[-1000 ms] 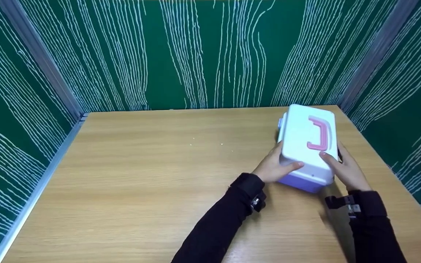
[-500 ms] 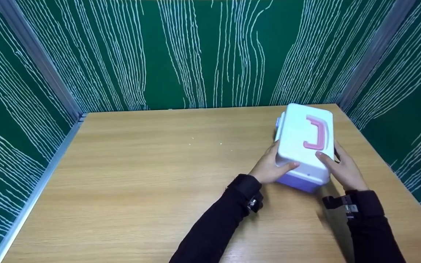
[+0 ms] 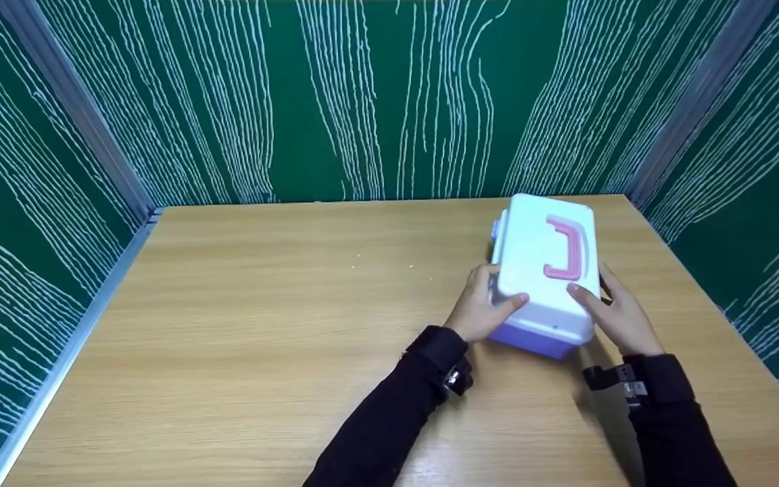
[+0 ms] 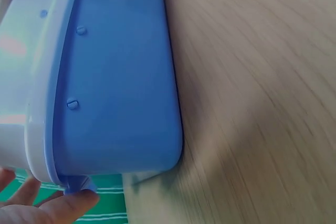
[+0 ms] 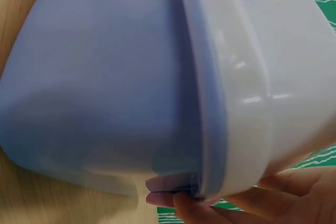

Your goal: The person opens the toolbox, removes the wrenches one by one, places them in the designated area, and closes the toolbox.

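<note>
A plastic storage box (image 3: pixel 531 291) with a white lid, a purple base and a pink carrying handle (image 3: pixel 572 253) folded flat on top is at the right of the table, lid closed. My left hand (image 3: pixel 481 311) grips its left side, thumb over the near corner of the lid. On the opposite side my right hand (image 3: pixel 621 318) holds it, thumb on the lid near the handle. In the left wrist view, fingers lie by a blue-purple latch (image 4: pixel 79 183). A pinkish latch (image 5: pixel 161 199) shows beside the right fingers. Most fingers are hidden behind the box in the head view.
The wooden table (image 3: pixel 261 338) reaches to green walls (image 3: pixel 301 122) with white wavy lines at the back and both sides. A few tiny white specks (image 3: pixel 410 266) lie near its middle. Metal posts (image 3: pixel 694 101) stand at the corners.
The box has moved a little to the left across the table, with both hands keeping their grip on its sides. The lid has stayed closed.
</note>
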Available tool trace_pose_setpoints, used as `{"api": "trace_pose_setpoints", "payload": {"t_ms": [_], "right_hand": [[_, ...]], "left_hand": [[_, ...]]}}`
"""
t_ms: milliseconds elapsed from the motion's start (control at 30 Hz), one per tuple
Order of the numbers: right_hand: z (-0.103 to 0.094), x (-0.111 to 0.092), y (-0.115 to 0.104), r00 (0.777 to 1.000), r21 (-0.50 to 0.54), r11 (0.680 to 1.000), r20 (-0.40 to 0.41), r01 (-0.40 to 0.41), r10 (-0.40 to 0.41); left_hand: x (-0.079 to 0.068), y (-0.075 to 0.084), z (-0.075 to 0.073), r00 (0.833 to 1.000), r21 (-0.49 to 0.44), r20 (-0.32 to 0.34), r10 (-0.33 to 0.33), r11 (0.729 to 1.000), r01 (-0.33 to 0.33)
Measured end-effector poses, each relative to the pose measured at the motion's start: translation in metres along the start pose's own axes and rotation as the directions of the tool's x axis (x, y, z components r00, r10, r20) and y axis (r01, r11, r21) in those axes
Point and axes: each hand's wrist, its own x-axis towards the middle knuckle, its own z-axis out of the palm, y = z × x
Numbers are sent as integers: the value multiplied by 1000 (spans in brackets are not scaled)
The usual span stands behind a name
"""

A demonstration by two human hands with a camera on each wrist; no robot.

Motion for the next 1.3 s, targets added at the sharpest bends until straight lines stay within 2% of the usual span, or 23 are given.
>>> {"api": "trace_pose_setpoints", "payload": {"t_ms": [467,867,1300], "right_hand": [[29,0,-15,999,-1,999,20,44,-44],[50,-2,-24,986,64,990,94,129,-135],[80,-9,-35,967,72,971,98,229,-236]], "left_hand": [[-16,-8,-31,997,1,-52,-58,998,58],[-34,-17,-59,997,61,-75,-16,998,21],[-67,-20,-95,996,41,-78,-52,998,55]]}}
